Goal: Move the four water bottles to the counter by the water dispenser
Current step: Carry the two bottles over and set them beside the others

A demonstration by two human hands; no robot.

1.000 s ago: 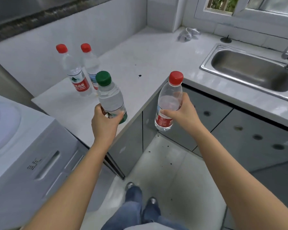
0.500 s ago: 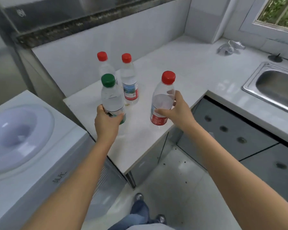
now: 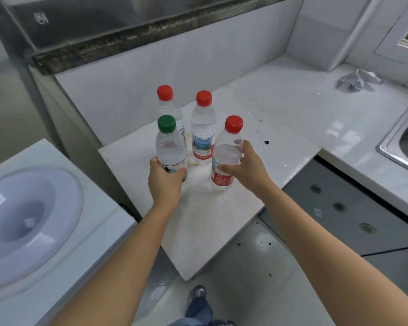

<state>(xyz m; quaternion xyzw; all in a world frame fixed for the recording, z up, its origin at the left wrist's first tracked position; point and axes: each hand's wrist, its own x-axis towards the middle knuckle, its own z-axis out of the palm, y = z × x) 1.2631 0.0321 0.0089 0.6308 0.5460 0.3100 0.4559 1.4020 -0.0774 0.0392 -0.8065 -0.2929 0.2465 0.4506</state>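
Both carried bottles now over counter [image 3: 222, 222] beside dispenser [image 3: 31, 222]; my left hand [image 3: 164, 183] grasps green-capped bottle [image 3: 170, 147]; right hand [image 3: 247, 169] grasps red-capped bottle [image 3: 226, 156]; two bottles [image 3: 203, 128] stand just behind.

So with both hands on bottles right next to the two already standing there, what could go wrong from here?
1. The four bottles crowd close together: as the left hand lets go of the green-capped bottle, its knuckles could nudge the rear red-capped bottle over.
2. The right hand grips its red-capped bottle mid-body; if it is released tilted, it may topple into the blue-labelled bottle.
3. A fallen bottle could roll off the counter edge.
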